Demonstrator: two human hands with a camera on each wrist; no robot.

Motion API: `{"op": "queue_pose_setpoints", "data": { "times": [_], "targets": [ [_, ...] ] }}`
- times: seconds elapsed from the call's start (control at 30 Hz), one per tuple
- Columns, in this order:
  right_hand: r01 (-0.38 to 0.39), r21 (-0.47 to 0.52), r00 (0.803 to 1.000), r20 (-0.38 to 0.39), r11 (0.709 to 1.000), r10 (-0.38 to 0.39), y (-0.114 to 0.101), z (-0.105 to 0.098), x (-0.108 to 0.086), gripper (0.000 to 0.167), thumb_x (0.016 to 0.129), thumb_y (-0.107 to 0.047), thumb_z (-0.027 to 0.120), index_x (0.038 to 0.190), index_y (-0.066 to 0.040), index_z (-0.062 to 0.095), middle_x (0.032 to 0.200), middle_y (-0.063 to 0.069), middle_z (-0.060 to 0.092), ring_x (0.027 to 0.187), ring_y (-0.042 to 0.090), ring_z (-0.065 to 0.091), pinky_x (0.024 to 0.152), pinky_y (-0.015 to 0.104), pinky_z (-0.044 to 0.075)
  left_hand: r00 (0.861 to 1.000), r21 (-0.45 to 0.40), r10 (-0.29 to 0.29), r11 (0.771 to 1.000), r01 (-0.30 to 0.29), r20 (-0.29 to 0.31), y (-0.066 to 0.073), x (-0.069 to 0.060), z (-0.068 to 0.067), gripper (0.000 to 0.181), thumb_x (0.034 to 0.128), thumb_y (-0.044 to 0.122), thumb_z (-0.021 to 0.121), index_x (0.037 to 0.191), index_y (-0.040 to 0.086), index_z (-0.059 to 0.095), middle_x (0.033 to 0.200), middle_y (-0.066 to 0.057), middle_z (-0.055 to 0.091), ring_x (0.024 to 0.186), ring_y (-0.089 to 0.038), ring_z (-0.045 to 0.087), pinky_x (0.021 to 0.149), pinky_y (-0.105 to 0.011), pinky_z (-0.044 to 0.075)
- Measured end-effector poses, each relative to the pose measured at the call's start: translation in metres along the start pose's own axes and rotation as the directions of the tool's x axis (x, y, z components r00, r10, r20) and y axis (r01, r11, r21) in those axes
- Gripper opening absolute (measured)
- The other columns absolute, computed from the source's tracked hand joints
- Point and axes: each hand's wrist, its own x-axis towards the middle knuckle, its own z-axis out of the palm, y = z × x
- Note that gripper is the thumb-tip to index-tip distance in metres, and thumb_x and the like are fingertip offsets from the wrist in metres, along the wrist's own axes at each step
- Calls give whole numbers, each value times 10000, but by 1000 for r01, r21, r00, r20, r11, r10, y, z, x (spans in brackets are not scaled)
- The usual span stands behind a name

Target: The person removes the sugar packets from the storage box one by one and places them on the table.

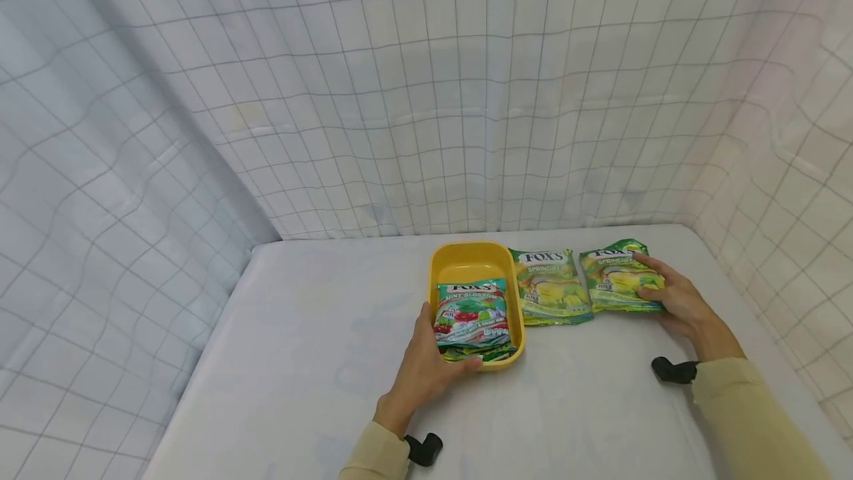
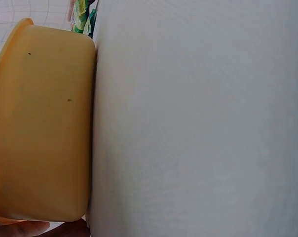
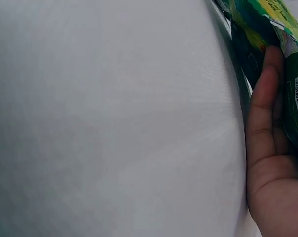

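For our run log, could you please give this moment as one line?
left hand: holds yellow box | right hand: grips right green bag | other green bag: beside box | teal bag: inside box

Head view looks down upon the yellow tray [image 1: 466, 272]; left-wrist view, close, shares its wall. Right-wrist view: low, right of it.

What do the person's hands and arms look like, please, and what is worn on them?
The left hand and right hand are bare, without gloves. Plain, pale yellowish-beige sleeves, left and right, reach near the wrists. A small, angular black device, left and right, shows at each cuff.
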Motion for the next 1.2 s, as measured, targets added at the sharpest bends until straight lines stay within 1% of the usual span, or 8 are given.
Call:
{"op": "queue_pose_setpoints", "data": {
  "times": [0.13, 0.4, 0.57, 0.73, 0.83, 1.03, 1.13, 1.2],
  "targets": [
    [-13, -47, 1000, 1, 999, 13, -2, 1, 2, 850, 945, -11, 710, 1628, -280, 280, 1341, -9, 385, 1036, 71, 614, 856, 267, 553, 1000, -3, 2, 1000, -2, -5, 1, 0, 0, 1333, 717, 543, 900, 1634, 90, 46, 1611, -161, 283, 1420, -329, 381, 1146, -557, 322],
    [-21, -89, 1000, 5, 996, 22, -3, 4, 3, 858, 939, -39, 728, 1629, -275, 275, 1336, -6, 401, 1036, 64, 614, 859, 267, 553, 1000, 1, 0, 1000, 0, -6, 2, 1, -1, 1327, 722, 533, 901, 1634, 89, 45, 1610, -159, 284, 1417, -331, 384, 1144, -558, 323],
    [-21, -169, 1000, -16, 985, 19, -3, 8, 3, 844, 944, -46, 725, 1626, -276, 284, 1421, 71, 354, 1034, 59, 605, 862, 259, 547, 1000, 8, -6, 1000, 6, -8, 2, 1, -1, 1329, 718, 529, 904, 1634, 89, 48, 1610, -155, 288, 1418, -329, 385, 1145, -558, 323],
    [-17, -279, 1000, -23, 960, 11, -2, 11, 2, 835, 959, -47, 698, 1635, -258, 256, 1525, 208, 277, 1035, 58, 596, 868, 255, 540, 1000, 20, -7, 1000, 7, -10, 2, 0, 0, 1328, 717, 531, 904, 1634, 89, 52, 1613, -154, 286, 1420, -332, 384, 1143, -556, 327],
    [-18, -326, 999, -32, 945, 8, -1, 13, 2, 840, 960, -51, 697, 1639, -245, 243, 1550, 254, 241, 1028, 62, 586, 860, 252, 538, 1000, 23, -2, 1000, 3, -13, 2, 0, 0, 1325, 718, 527, 906, 1633, 86, 56, 1612, -157, 285, 1420, -333, 383, 1143, -556, 327],
    [-23, -400, 998, -56, 916, 1, 0, 14, 1, 858, 943, -75, 723, 1639, -228, 244, 1545, 320, 260, 1038, 108, 558, 840, 240, 527, 1000, 22, 0, 1000, 0, -16, 1, -1, 0, 1318, 717, 525, 907, 1632, 87, 64, 1604, -158, 297, 1410, -332, 394, 1141, -557, 329],
    [-26, -455, 997, -77, 890, -11, -1, 16, 0, 858, 935, -95, 736, 1636, -194, 252, 1544, 342, 266, 1072, 162, 531, 825, 220, 514, 1000, 23, -3, 1000, 4, -12, 1, -1, 1, 1325, 715, 538, 902, 1633, 89, 60, 1607, -155, 294, 1413, -330, 393, 1141, -555, 330],
    [-25, -509, 996, -91, 860, -25, -2, 17, -2, 841, 938, -119, 737, 1630, -152, 259, 1548, 355, 259, 1115, 224, 506, 826, 226, 496, 1000, 24, -3, 1000, 3, -11, 0, -1, 1, 1328, 713, 544, 901, 1633, 89, 59, 1607, -153, 295, 1413, -329, 393, 1141, -554, 330]
  ]
}}
